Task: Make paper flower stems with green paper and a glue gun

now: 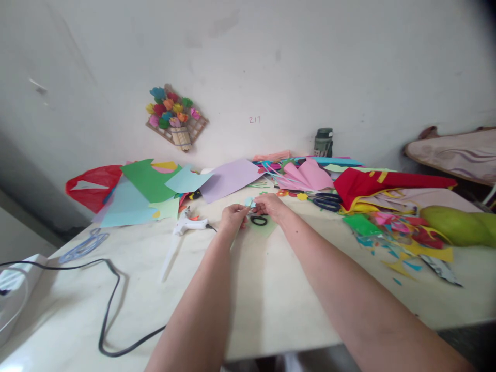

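Observation:
A small light blue paper piece is pinched between the fingertips of my left hand and my right hand, which meet above the middle of the table. Both hands have their fingers closed on it, and its lower part is hidden by them. Just below my hands lie scissors with black handles; their blades are mostly covered. A pale green paper lies under the scissors. To the left of my left hand rests a white glue gun with a clear glue stick in its back end.
Coloured paper sheets spread along the back left. Dark-handled scissors, red cloth and paper scraps lie on the right. A black cable loops over the left front near a white power strip. A bottle stands at the wall.

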The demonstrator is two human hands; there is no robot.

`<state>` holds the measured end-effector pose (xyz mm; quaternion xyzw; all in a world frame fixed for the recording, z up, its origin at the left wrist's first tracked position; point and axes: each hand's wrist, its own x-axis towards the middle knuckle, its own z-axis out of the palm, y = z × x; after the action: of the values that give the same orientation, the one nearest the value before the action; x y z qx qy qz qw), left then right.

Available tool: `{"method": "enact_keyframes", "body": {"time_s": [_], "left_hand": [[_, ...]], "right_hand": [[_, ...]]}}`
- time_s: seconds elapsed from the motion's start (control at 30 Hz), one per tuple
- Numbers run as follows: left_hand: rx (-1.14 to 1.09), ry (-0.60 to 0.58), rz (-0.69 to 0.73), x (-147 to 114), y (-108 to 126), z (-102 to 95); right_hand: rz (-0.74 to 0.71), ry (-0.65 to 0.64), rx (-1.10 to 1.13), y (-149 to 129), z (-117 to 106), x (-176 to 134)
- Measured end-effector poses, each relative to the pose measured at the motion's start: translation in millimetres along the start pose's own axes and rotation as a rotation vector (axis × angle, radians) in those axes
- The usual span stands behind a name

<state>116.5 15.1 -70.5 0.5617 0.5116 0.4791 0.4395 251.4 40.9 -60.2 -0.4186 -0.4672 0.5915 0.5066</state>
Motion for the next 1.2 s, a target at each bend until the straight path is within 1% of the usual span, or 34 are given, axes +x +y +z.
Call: {"method": "enact_keyframes", "body": {"time_s": [0.23,0.43,0.67,1.2], "left_hand": [[0.002,-0.001,0.001,0.3,-0.1,-0.1],[-0.005,0.009,0.016,0.5,-0.5,-0.3],[0.025,0.005,0.04,3.1,-4.0,-1.3],[0.046,-0.002,0.032,3.5,-5.1,-1.0]], "right_hand": [[0.003,-0.003,0.0,0.8,-0.5,1.0],[0.008,-0.039,0.034,2.3,-1.8,3.2],[-0.013,-0.027,0.023,1.9,-1.0,3.0],[-0.019,-0.004,-0.023,2.2,0.3,3.3]]}}
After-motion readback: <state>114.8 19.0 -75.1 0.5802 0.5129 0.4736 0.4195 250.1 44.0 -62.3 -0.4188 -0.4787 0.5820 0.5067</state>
